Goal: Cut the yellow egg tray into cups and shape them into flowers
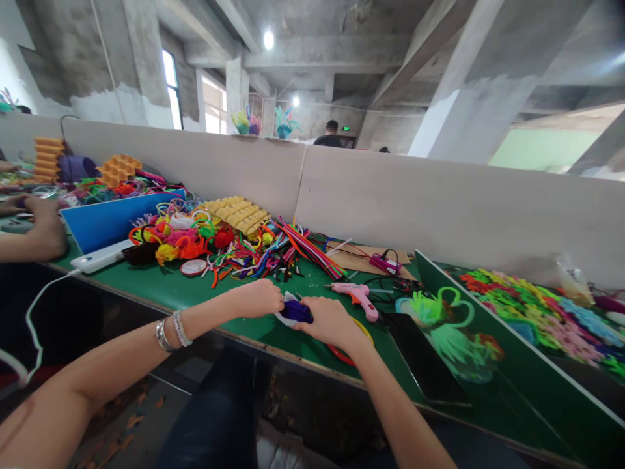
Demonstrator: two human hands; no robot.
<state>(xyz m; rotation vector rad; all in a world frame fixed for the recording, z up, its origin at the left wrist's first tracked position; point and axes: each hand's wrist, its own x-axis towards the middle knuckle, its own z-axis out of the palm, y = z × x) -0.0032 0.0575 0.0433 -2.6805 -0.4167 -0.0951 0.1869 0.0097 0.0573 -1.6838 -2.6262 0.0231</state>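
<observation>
My left hand [263, 298] is closed at the left side of a small purple and white fuzzy piece [295, 311], its fingers pinched together at the edge. On the other side, my right hand [326, 319] grips the same piece between thumb and fingers. The piece is held low over the green table [209, 303], near its front edge; my fingers hide part of it. Just beyond my right hand lies a pink hot glue gun [359, 294]. A yellow and red ring [342, 354] is partly covered by my right hand and wrist.
Colourful pipe cleaners [312, 247] and fuzzy pieces are heaped at the back left beside a yellow egg-carton sheet [239, 213]. A white power strip [105, 256] lies left. Right are a black flat device [424, 358], green fuzzy plants [454, 332] and a divider [517, 339]. A co-worker's arm [36, 231] is far left.
</observation>
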